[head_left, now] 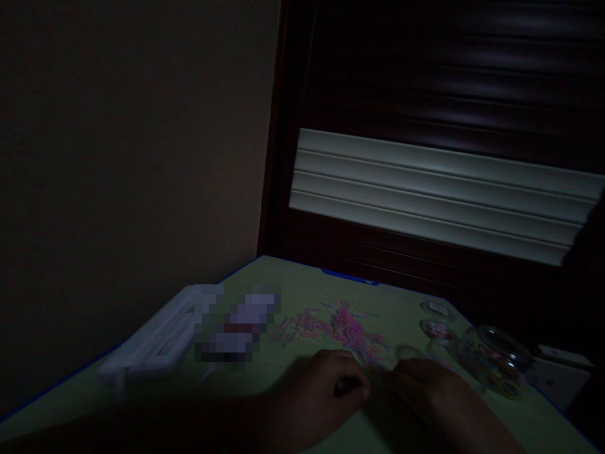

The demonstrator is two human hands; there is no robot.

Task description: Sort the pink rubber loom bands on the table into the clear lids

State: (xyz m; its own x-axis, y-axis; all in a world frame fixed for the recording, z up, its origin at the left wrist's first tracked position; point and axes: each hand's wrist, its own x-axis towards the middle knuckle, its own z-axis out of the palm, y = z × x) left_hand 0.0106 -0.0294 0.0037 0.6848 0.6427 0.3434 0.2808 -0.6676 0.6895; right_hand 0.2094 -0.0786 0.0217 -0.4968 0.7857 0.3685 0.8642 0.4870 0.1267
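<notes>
In the dim light my left hand (324, 391) is low over the table, its fingers curled and the thumb tip near the forefinger. Whatever it may pinch is too dark to make out. Close by on the right, my right hand (432, 394) has its fingers pressed together and pointing at the left. Its fingertips are in shadow, so I cannot tell what is in them. Just beyond both hands spreads a loose pile of small pink rubber bands (350, 328), with some paler ones at its left side.
A clear jar of coloured bands (505, 366) lies at the right, beside a small round container (437, 331) and a clear lid (437, 309). On the left are a long white plastic tray (151, 340) and a blurred-out flat object (243, 321). Behind the table (278, 277) stands a slatted door.
</notes>
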